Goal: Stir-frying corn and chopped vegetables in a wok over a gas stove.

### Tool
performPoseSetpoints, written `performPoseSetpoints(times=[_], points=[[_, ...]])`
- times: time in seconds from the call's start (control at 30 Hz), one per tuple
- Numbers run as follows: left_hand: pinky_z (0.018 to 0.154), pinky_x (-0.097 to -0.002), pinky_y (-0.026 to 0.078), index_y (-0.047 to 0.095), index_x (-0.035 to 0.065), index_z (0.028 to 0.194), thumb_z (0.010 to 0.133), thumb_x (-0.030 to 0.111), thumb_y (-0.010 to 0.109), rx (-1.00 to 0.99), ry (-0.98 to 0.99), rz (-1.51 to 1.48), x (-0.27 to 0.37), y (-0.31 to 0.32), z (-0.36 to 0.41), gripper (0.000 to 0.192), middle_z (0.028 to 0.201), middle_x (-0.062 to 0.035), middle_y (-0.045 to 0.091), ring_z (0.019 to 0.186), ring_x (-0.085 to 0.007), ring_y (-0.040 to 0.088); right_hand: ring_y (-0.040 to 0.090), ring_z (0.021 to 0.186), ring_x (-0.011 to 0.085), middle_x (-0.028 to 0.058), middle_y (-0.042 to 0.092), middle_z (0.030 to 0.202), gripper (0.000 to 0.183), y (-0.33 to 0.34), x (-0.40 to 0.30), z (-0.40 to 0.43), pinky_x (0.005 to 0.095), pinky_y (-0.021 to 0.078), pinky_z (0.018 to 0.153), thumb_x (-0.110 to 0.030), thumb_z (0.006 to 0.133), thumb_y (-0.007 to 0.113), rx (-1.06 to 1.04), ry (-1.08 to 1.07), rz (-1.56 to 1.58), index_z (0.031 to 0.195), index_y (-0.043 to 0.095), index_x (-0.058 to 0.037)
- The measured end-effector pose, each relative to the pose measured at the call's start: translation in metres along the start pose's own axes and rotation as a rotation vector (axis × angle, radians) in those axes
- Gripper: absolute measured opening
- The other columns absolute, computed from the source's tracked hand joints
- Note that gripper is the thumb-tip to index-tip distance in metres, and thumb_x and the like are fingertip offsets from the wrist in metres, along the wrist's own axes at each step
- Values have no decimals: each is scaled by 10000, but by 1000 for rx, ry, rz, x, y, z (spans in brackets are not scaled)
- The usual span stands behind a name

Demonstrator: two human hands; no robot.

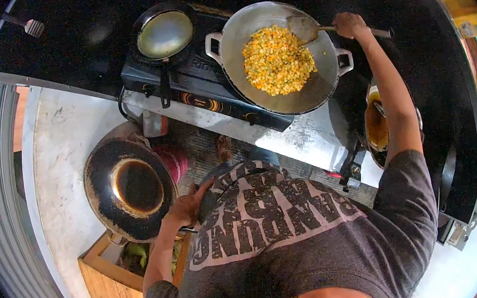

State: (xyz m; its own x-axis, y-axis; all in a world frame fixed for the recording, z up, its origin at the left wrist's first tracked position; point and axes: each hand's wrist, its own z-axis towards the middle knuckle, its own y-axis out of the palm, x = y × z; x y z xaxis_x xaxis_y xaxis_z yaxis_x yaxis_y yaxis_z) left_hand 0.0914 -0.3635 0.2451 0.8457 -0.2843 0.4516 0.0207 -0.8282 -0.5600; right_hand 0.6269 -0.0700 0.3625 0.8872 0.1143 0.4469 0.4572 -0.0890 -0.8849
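My right hand (350,25) is closed around the handle of a wide metal spatula (303,28). Its blade rests inside a large two-handled metal wok (250,17), against the right side of the food. A heap of diced yellow, orange and green food (277,60), apparently chopped vegetables, lies in the wok. Down at my waist, my left hand (183,208) lies against my shirt with fingers apart, and no object shows in it. Its palm is hidden. Left of that hand is a dark, worn wok (130,190) with a blackened inside.
The light wok sits on a black gas stove (195,76), beside a small frying pan (165,36). At right, a pan of brown liquid (377,126) is partly behind my arm. A fork (33,27) lies far left. A wooden box (116,277) holds green leaves.
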Motion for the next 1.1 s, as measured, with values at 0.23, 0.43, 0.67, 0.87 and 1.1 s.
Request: performPoseSetpoints(times=[0.23,0.43,0.67,0.87,1.1], points=[[737,-489,459,-21,311,1388,663,-27,643,15,-25,-65,2,1,4,1040,1252,-221,357,945,-433,539,602,604,252,150,644,765,287,28,-12,52,370,492,590,-303,846,519,-261,-174,346,1055,638,-147],[741,-492,458,-48,307,1388,678,-4,643,80,51,79,-11,6,13,1039,1256,-226,352,951,-428,540,585,641,249,112,606,726,257,37,-22,14,358,480,567,-278,830,542,188,-330,-2,1061,636,-218],[712,-498,451,-47,302,1391,663,18,676,55,49,104,-4,-12,8,1064,1221,-247,380,923,-437,543,575,694,261,90,542,721,297,5,-40,-97,360,477,580,-178,805,541,379,-300,-23,1094,609,-193],[709,-493,447,-6,291,1396,596,16,721,122,132,131,-21,-1,12,1115,1194,-249,399,940,-452,526,579,678,330,150,582,756,330,-9,-50,-175,391,456,585,-110,771,577,254,52,299,1091,610,-186],[764,-494,441,20,303,1391,498,24,785,114,162,148,-45,12,21,1208,1193,-227,395,978,-456,505,594,686,335,162,596,781,334,30,-83,-223,404,471,599,-98,766,572,102,92,247,1081,618,-198]])
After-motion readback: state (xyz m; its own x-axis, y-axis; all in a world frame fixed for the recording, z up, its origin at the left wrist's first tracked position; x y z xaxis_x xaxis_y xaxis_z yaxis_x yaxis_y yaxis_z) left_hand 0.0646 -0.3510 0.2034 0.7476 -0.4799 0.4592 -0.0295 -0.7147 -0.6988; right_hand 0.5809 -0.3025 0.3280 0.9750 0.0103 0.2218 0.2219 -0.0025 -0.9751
